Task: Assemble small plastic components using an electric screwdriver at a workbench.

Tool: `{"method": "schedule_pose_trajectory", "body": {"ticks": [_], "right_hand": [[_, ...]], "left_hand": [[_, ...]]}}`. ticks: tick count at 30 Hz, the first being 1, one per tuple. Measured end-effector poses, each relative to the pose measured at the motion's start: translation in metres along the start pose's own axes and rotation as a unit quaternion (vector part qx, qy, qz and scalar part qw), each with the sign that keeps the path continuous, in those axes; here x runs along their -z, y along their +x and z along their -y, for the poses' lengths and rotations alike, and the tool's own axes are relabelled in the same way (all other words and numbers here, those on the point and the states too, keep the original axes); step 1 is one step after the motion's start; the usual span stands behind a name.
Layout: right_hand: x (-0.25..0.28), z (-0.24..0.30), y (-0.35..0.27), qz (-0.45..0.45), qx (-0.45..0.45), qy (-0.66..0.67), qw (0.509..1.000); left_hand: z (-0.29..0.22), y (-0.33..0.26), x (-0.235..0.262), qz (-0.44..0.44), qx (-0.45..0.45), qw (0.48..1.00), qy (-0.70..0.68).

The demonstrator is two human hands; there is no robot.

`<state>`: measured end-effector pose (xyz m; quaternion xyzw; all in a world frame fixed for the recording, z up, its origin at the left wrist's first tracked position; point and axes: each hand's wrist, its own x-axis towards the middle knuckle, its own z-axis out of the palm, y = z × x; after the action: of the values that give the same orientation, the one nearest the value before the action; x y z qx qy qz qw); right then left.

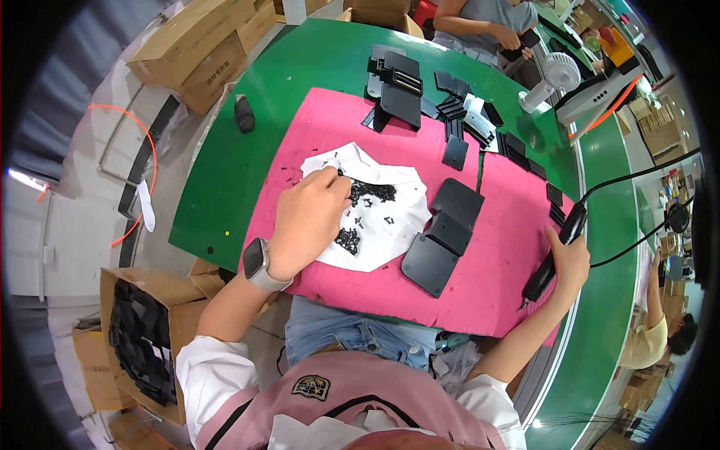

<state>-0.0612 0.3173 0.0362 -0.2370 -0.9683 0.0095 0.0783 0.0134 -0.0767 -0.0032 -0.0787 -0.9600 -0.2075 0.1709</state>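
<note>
My left hand (311,214), with a watch on its wrist, reaches over a white sheet (405,202) on the pink mat. Its fingers are curled together beside a pile of small black screws (373,192); the fingertips are partly hidden, and I cannot make out what they hold. My right hand (568,259) is wrapped round a black electric screwdriver (540,279) at the mat's right side, its bit tilted toward me and its cord running off to the right. Between the hands lies a black hinged-looking bracket (431,264), flat plates at both ends.
The pink mat (360,300) covers part of a green table (217,195). Stacked black brackets (400,97) and several black plates (454,150) lie along its far side. A white fan (559,73) stands far right. An open carton (184,322) of black parts is at left. Another person (487,30) works opposite.
</note>
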Motion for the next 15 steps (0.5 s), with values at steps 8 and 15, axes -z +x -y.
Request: {"method": "schedule_pose_trajectory", "body": {"ticks": [8,15], "right_hand": [[-0.013,-0.012,0.012,0.015,0.077,0.137,0.987],[0.035,0.031,-0.016,0.225,0.210,0.800,0.515]], "left_hand": [[0.004,0.003,-0.003,-0.084,-0.007,0.995,-0.047],[-0.008,0.015,0.003,0.052,0.114,0.883,-0.453]]}}
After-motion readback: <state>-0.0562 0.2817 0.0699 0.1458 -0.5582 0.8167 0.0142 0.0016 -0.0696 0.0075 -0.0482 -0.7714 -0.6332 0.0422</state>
